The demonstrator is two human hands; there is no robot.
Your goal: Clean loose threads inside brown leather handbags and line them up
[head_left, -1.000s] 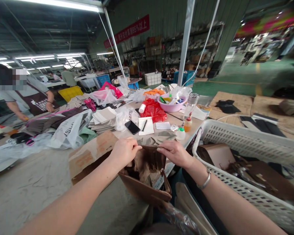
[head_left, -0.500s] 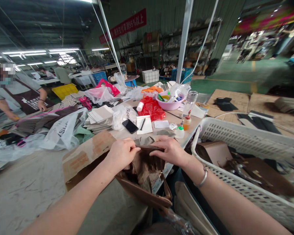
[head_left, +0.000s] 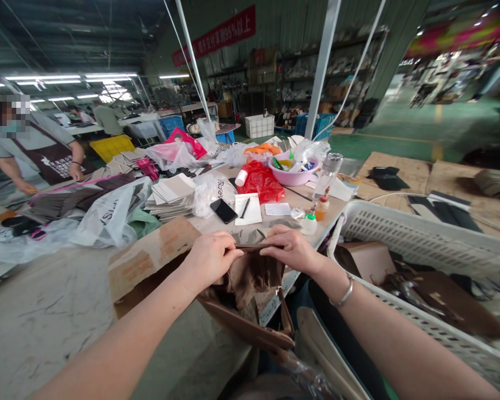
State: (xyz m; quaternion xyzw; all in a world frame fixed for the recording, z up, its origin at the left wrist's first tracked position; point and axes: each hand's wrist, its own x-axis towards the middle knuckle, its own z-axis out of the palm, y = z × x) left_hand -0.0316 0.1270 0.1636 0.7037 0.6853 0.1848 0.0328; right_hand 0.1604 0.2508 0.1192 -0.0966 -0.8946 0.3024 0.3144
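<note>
Head view: both bare hands work at an open-topped, brown, leather-look bag (head_left: 250, 329) at the worktable's near edge. The left hand (head_left: 214, 256) and right hand (head_left: 291, 248) each pinch the far rim between thumb and fingers, a short span apart. Step in hand, as judged: aligning or checking that rim above the crumpled brown lining (head_left: 244, 286). Further handling calls for an even pinch and level edge.

Surface: grey-beige worktable (head_left: 58, 314); open brown cardboard box (head_left: 152, 250) left of the bag; black phone (head_left: 224, 211) and white notepad (head_left: 252, 206) beyond; lilac plastic basin (head_left: 291, 177) farther. Right: perforated white plastic basket (head_left: 404, 223) containing brown bags (head_left: 456, 300).

Room: aproned co-worker (head_left: 56, 158) far left; red banner (head_left: 229, 32) and loaded shelving far.
</note>
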